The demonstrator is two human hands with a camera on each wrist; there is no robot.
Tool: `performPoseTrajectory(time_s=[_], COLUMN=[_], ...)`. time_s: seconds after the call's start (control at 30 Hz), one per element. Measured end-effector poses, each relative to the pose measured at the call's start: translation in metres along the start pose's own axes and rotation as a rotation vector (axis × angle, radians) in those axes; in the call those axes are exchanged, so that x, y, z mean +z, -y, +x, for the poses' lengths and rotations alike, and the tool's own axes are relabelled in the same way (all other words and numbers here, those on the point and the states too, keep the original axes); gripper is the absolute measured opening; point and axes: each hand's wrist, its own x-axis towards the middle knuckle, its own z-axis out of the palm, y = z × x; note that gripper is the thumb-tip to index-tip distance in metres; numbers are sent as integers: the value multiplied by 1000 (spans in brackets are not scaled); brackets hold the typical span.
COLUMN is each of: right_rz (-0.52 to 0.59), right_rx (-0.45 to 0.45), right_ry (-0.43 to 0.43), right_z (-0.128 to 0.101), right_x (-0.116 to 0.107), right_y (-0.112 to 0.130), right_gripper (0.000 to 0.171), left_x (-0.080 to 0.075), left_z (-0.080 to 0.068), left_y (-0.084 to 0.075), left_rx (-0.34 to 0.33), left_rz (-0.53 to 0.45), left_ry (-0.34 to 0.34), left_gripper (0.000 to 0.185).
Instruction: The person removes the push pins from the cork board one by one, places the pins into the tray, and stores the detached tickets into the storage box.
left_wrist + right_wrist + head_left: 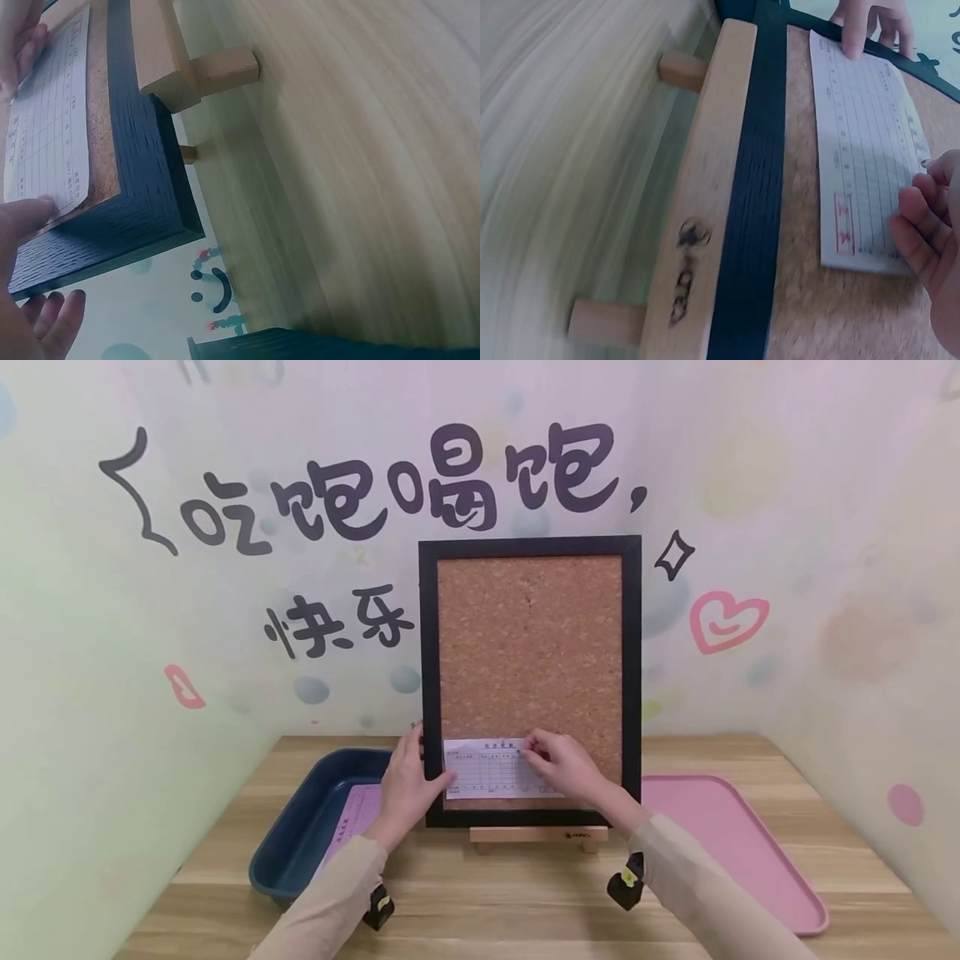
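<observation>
A black-framed corkboard (531,643) stands upright on a small wooden easel (538,834). Against its lower part lies a white printed form slip (480,772) with a ruled table. My left hand (409,785) grips the board's left edge, thumb (34,214) pressing the slip's left end and fingers (60,322) behind the frame. With curled fingers, my right hand (564,764) pinches a small metallic pin (925,163) at the slip's upper edge. The pin is mostly hidden by the fingertips. In the right wrist view, a red stamped box marks the slip's right end.
A dark blue tray (288,835) holding pink printed paper (352,814) stands on the left of the wooden table (480,910). To the right lies a flat pink tray (750,852). Behind the board rises a wall (525,402) with painted characters.
</observation>
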Motion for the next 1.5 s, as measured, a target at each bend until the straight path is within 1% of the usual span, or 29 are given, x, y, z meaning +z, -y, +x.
performPoseTrajectory(time_s=[0.17,0.27,0.37,0.47,0.53,0.63,0.73,0.87,1.0,1.17,1.27,1.37,1.5], right_rz=[-20,-29,-38,-53,-63,-69,-76,-83,-85,-79,-78,-81,-86], right_rx=[-5,-16,-29,-27,-27,-24,-19,-19,-32,-40,-42,-36,-34], right_ry=[-2,-6,-7,-5,-7,-12,-14,-4,-7,-17,-16,-14,-10], right_z=[-6,-7,-7,-8,-8,-9,-10,-10,-10,-9,-10,-10,-10], right_x=[-2,-2,-2,-3,-3,-4,-5,-6,-5,-5,-5,-4,-4], right_y=[-6,-8,-8,-7,-7,-7,-7,-8,-7,-6,-6,-6,-8], right_gripper=[4,4,5,4,4,4,5,6,5,5,5,6,6], left_x=[-4,-7,-10,-13,-16,-20,-23,-26,-26,-23,-21,-19,-17], left_z=[5,10,16,22,26,31,36,41,43,42,41,40,38], left_y=[0,-2,-4,-7,-9,-12,-15,-15,-17,-17,-16,-16,-17], left_rx=[34,68,121,192,239,295,337,391,422,446,454,469,509], left_rz=[9,17,36,70,85,98,102,139,176,205,220,240,291], left_ry=[-63,-110,-158,-170,-149,-88,-27,47,98,147,164,159,148], left_gripper=[85,84,81,74,70,65,63,64,63,55,52,49,43])
